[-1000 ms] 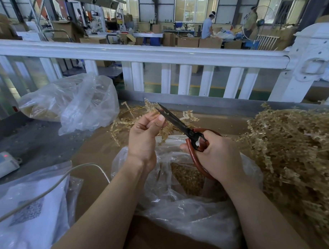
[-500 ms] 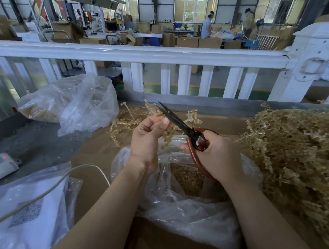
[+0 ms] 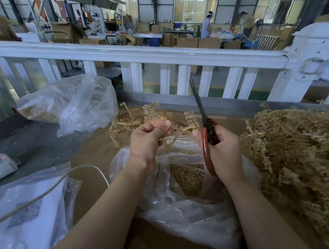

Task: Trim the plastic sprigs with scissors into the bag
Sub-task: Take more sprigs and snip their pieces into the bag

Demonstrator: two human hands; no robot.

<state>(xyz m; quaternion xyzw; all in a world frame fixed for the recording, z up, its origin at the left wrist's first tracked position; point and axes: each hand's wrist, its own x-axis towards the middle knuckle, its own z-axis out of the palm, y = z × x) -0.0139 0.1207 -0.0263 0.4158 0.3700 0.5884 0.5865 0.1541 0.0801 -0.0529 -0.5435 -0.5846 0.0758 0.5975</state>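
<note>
Above the open bag [image 3: 181, 207] our left hand [image 3: 147, 141] pinches a sprig [image 3: 171, 141], our right hand [image 3: 222, 150] grips the scissors [image 3: 204, 121], blades together and raised clear, so next we likely bring them down onto the sprig.

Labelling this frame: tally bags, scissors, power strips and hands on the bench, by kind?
Clear plastic bags: 3 (open bag under the hands, bag by the fence, flat bag near left)
Scissors: 1, in right hand
Power strip: 1
Hands: 2; left hand pinches a sprig
Total: 7
</note>
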